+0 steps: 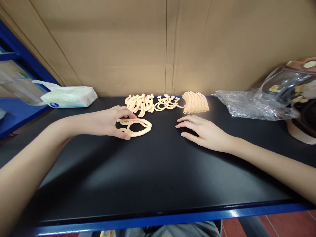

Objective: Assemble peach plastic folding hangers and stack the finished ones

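Observation:
My left hand (112, 122) is closed around the left end of a peach plastic folding clothes hanger (142, 133), thumb at the near side and fingers at the far side. The hanger lies folded, its two curved arms meeting at the right; my palm and fingers hide part of its left end. My right hand (201, 131) rests palm down over the black tabletop with its fingers spread, holding nothing. Behind the hands are a loose pile of curved peach arm pieces (139, 104), a small heap of peach hooks (167, 102) and a neat row of peach arm pieces (196, 102).
A tissue pack (71, 96) lies at the back left beside a blue rack (10, 113). At the back right are a crumpled clear plastic bag (256, 104) and a transparent bag with brown trim (283, 87). Cardboard (118, 42) stands behind the black table (158, 177), which has a blue front edge.

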Available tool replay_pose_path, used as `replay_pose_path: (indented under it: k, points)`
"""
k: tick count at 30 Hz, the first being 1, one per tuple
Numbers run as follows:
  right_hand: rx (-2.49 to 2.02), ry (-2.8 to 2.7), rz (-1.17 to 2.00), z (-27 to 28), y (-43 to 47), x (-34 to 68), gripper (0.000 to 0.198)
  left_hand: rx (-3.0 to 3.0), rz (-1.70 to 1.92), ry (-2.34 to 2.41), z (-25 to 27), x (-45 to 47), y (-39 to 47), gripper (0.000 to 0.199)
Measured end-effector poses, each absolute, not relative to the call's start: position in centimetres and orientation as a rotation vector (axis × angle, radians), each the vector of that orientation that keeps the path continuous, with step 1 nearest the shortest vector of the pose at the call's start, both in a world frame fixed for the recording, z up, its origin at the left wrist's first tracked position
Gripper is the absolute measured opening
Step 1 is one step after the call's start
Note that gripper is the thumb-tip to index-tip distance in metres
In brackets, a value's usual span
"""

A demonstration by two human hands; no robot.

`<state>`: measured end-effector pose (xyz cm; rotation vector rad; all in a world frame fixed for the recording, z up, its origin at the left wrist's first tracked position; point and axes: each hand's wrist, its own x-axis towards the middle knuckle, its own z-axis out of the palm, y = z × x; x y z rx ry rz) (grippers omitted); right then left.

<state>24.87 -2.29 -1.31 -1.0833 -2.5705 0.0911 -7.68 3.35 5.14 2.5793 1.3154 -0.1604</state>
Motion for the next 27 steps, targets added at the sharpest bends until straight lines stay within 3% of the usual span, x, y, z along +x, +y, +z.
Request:
replay_pose_path:
  k: [27]
  points:
    - [-1.061, -2.613, 0.037, -1.4, -2.3, 25.0, 0.03, 2.722, -0.16, 1.263, 4.6, -9.0, 3.8, 0.065]
